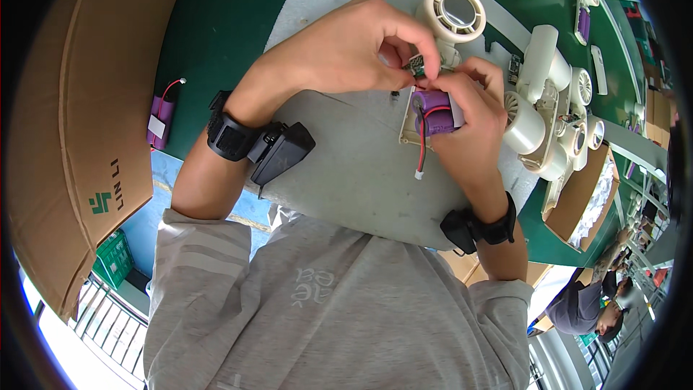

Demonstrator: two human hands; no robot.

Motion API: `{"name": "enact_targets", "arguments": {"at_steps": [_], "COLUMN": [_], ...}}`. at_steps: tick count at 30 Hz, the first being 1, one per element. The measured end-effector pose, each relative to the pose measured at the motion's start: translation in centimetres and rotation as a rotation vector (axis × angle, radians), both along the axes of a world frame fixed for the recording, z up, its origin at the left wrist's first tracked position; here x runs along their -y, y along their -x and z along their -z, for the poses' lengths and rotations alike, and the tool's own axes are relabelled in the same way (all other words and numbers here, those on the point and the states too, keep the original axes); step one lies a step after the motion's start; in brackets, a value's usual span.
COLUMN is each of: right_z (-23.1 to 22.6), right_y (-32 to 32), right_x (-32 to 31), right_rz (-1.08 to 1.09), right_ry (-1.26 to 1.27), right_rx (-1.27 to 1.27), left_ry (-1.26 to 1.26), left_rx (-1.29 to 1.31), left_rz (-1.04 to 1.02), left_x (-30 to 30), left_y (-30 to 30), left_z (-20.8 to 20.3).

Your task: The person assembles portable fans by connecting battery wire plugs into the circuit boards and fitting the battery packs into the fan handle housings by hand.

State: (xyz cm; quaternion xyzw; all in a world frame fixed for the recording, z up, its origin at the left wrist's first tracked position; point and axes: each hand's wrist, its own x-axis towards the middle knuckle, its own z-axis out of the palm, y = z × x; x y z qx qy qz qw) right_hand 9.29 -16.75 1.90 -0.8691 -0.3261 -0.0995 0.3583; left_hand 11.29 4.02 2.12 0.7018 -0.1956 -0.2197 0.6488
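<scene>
My left hand (361, 47) comes in from the left with thumb and forefinger pinched on a small green circuit board (416, 65). Beside it, my right hand (473, 105) is closed around the cream handle housing of a small fan (406, 121). The fan's round head (456, 13) points away from me, beyond both hands. A purple battery pack (433, 114) lies in the housing, partly covered by my right fingers. Its red and black leads end in a white plug (419, 174) hanging over the near side. My fingertips partly hide the board and the housing around it.
Under my hands is a grey work pad (339, 144) on a green table. Several cream fan bodies (552, 112) are heaped at right, beside an open carton (583, 202). Another purple battery pack (160, 121) lies at left near a large cardboard box (86, 115). A person (585, 307) sits farther right.
</scene>
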Motion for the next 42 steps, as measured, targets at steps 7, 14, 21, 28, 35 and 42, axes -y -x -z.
{"name": "enact_targets", "arguments": {"at_steps": [7, 14, 21, 28, 35, 42], "right_z": [-0.6, -0.7, -1.8, -1.8, -1.5, -0.2], "right_y": [0.3, 1.6, 1.7, 1.4, 1.2, 0.9], "right_x": [0.7, -0.2, 0.8, 0.3, -0.1, 0.0], "right_rz": [-0.04, 0.16, 0.0, -0.023, 0.022, 0.072], "right_ry": [-0.144, -0.776, -0.426, -0.13, -0.08, -0.256], "right_rx": [-0.09, -0.575, -0.47, -0.311, -0.223, -0.28], "left_ry": [-0.02, 0.017, 0.031, 0.046, 0.02, 0.097], "left_rx": [0.146, -0.002, -0.037, 0.052, -0.028, -0.096], "left_rz": [0.074, 0.033, 0.009, -0.013, -0.034, 0.029], "left_x": [-0.4, -0.1, -0.2, 0.0, -0.4, -1.5], "left_y": [-0.1, 0.0, 0.1, 0.2, -0.3, -0.5], "left_z": [0.3, 0.0, -0.3, -0.4, -0.5, -0.4]}}
